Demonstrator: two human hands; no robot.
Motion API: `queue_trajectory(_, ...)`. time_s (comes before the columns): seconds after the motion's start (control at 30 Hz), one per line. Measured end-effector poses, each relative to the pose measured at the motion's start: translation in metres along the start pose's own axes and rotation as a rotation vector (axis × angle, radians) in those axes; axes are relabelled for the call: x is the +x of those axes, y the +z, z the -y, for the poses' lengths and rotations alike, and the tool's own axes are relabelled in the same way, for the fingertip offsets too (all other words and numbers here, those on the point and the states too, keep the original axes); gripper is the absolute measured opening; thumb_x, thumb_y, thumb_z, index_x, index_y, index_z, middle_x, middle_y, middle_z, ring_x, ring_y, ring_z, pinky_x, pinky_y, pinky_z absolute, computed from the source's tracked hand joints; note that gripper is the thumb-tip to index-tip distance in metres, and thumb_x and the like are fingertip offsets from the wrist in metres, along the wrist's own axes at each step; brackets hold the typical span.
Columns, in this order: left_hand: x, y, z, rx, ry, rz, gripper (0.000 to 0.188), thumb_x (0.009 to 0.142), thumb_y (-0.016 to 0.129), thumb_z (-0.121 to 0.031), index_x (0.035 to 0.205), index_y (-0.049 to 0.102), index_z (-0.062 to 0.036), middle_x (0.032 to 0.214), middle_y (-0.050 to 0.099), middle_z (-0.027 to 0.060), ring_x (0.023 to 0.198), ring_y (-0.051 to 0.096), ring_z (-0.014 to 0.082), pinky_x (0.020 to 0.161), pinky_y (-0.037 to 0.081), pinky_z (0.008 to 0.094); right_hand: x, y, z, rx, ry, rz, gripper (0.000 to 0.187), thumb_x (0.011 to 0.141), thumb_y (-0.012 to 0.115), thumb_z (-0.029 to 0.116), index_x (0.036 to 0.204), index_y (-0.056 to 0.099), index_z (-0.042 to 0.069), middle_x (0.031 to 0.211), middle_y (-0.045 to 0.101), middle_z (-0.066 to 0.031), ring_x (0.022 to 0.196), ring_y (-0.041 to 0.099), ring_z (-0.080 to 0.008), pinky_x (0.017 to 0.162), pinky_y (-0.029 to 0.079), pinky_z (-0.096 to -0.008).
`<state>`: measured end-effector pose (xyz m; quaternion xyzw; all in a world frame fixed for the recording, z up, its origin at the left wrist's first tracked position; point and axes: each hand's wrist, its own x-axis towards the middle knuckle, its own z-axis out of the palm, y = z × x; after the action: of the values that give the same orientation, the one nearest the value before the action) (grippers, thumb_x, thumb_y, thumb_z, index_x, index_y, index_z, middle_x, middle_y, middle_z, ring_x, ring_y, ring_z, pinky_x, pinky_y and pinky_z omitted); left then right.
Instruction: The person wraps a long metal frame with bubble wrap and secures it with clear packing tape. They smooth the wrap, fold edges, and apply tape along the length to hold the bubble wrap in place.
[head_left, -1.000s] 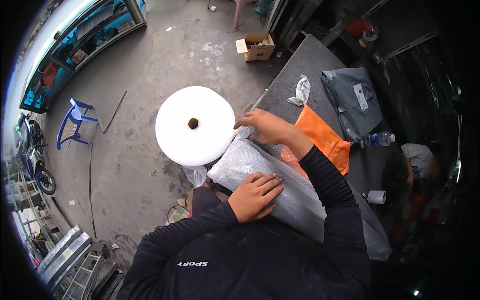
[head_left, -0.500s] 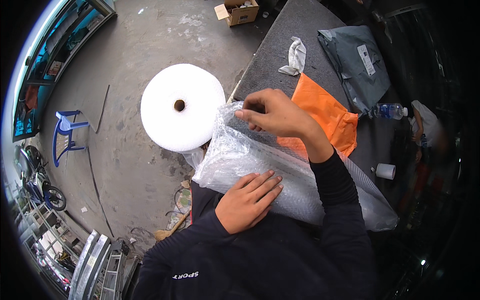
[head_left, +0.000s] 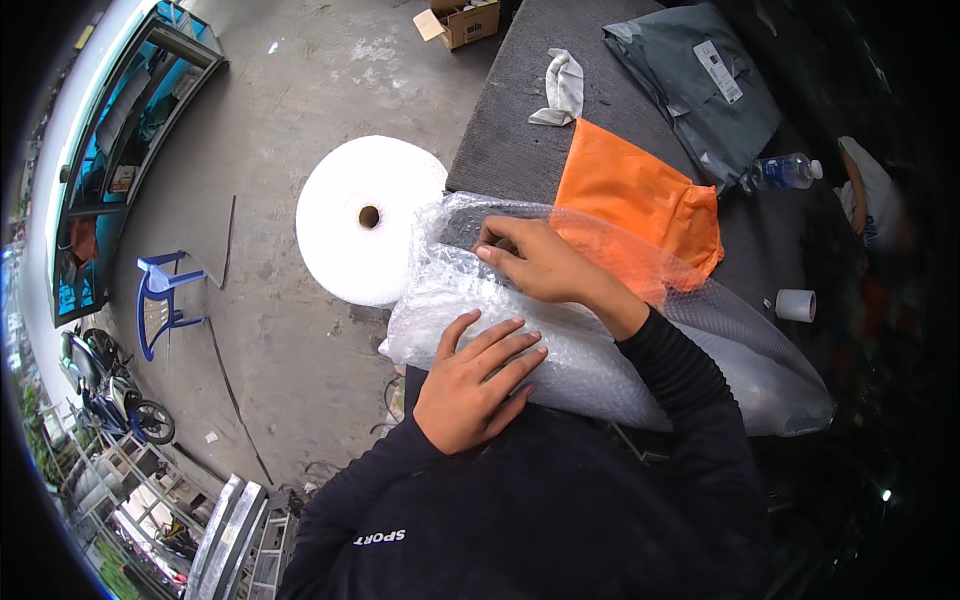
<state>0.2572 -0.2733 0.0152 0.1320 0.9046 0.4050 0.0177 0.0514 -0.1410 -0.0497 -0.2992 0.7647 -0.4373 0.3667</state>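
A long bundle of clear bubble wrap (head_left: pixel 600 365) lies across the near edge of the dark table. My left hand (head_left: pixel 480 385) rests on it, fingers spread and holding nothing. Farther off and to the right, my right hand (head_left: pixel 545 262) has its thumb and fingers pinched on the bubble wrap near its left end. What lies inside the bundle cannot be made out. Beyond my right hand, an orange plastic bag (head_left: pixel 625 185) is partly covered by a see-through flap of the wrap.
On the grey table (head_left: pixel 515 125) lie a white cloth strip (head_left: pixel 563 85), a dark grey mailing bag (head_left: pixel 695 85), a plastic bottle (head_left: pixel 785 172) and a white tape roll (head_left: pixel 796 305). A big white roll (head_left: pixel 340 225) stands left, with a blue chair (head_left: pixel 160 300) beyond. Another person (head_left: pixel 870 190) is at right.
My right hand has come lower, nearer the bundle. The clear flap now spreads over more of the orange bag. My left hand's fingers have spread wider. The whole view has shifted slightly.
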Motion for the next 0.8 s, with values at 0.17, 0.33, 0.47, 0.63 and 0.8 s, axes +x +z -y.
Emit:
queue_trajectory(0.17,0.007,-0.012,0.025,0.147,-0.082,-0.163,0.039,0.095,0.086,-0.019,0.133,0.079,-0.0129,0.145,0.075,0.0050,0.151,0.061,0.0280,0.131,0.036,0.0599,0.019,-0.003,0.005,-0.394,-0.428,-0.398,0.019,0.104,0.075,0.012,0.121,0.076,0.005,0.120,0.076,-0.0144,0.115,0.074,-0.0355,0.095,0.061,-0.0458)
queue_trajectory(0.33,0.002,-0.023,0.041,0.296,-0.113,-0.377,0.039,0.089,0.091,-0.021,0.126,0.082,-0.0127,0.145,0.075,0.0085,0.147,0.062,0.0342,0.124,0.043,0.0549,0.058,0.007,0.011,-0.800,-0.795,-0.331,0.027,0.091,0.081,0.008,0.117,0.081,0.015,0.120,0.072,-0.0076,0.115,0.070,-0.0267,0.104,0.056,-0.0465)
queue_trajectory(0.47,0.013,-0.034,0.068,0.138,-0.409,-0.623,0.047,0.094,0.090,-0.029,0.131,0.075,-0.0028,0.139,0.073,0.0186,0.130,0.069,0.0387,0.107,0.056,0.0503,0.080,0.011,-0.002,-0.809,-0.764,-0.240,0.008,0.093,0.085,0.014,0.099,0.079,0.013,0.098,0.076,0.0018,0.107,0.072,-0.0215,0.093,0.054,-0.0423)
queue_trajectory(0.63,0.020,-0.036,0.115,-0.286,-0.814,-0.298,0.070,0.100,0.088,-0.050,0.139,0.068,0.0045,0.123,0.081,0.0249,0.105,0.081,0.0319,0.091,0.064,0.0404,0.076,0.011,-0.004,-0.548,-0.805,-0.363,0.015,0.090,0.089,0.010,0.100,0.078,0.010,0.100,0.076,-0.0040,0.099,0.072,-0.0260,0.092,0.056,-0.0417)
queue_trajectory(0.8,0.006,-0.025,0.130,-0.353,-0.759,-0.211,0.067,0.101,0.085,-0.052,0.136,0.073,0.0046,0.109,0.083,0.0209,0.094,0.081,0.0261,0.086,0.063,0.0383,0.024,0.007,0.020,-0.484,-0.614,-0.389,0.017,0.095,0.088,0.015,0.103,0.077,0.006,0.106,0.077,-0.0104,0.103,0.074,-0.0308,0.087,0.059,-0.0455)
